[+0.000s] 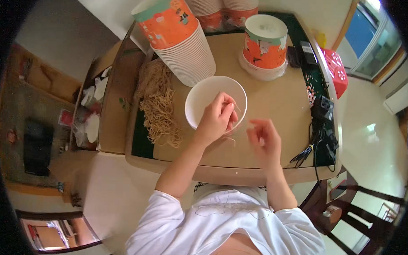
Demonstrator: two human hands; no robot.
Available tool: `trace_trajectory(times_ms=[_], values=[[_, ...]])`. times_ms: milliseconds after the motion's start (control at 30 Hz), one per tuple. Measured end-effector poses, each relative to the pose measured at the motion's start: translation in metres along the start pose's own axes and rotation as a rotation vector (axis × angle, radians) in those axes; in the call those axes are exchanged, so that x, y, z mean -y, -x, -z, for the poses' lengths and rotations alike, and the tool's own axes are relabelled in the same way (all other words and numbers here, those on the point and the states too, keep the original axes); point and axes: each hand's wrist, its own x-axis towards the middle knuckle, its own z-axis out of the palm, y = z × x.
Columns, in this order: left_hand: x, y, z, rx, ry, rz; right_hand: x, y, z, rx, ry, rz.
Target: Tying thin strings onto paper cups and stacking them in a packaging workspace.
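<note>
A tall stack of orange-and-teal printed paper cups [178,34] leans at the far left of the table; a single matching lidded cup [265,44] stands far right. Two more cup stacks [221,9] stand behind; a red perforated box [336,69] sits right.

Far left of the tan wooden bench [276,103]: tall stack of orange-and-white paper cups [180,36]. Far right: single orange paper cup with white lid [265,42]. Red perforated plastic basket [336,69] past the right edge. Tangle of black cables [322,140] near the right rim. Open brown cardboard box [117,102] at left.

One head-worn fisheye looks steeply down, close over the table [276,107] from its near edge
</note>
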Motion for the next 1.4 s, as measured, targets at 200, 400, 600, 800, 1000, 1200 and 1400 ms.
trace_trajectory(times_ms=[200, 400, 600, 800, 1000, 1200, 1400], values=[[-0.013, 0.001, 0.014, 0.379, 0.942, 0.470, 0.042, 0.025, -0.027, 0.360, 0.282, 0.413], [0.021, -0.006, 0.026, 0.457, 0.984, 0.329, 0.061, 0.018, -0.028, 0.746, 0.486, 0.596], [0.033, 0.002, 0.014, 0.139, 0.487, 0.019, 0.032, -0.072, -0.017, 0.306, 0.540, 0.407], [0.035, 0.003, 0.009, -0.038, 0.409, -0.053, 0.000, -0.090, -0.017, 0.415, 0.526, 0.194], [0.022, 0.027, 0.013, -0.079, -0.469, -0.484, -0.009, -0.103, -0.013, 0.363, 0.156, 0.026], [0.018, 0.026, 0.005, -0.118, -0.466, -0.471, -0.003, -0.098, -0.017, 0.334, 0.234, -0.031], [0.020, 0.015, -0.002, -0.080, -0.690, -0.340, -0.013, -0.088, -0.011, 0.317, 0.364, 0.159]])
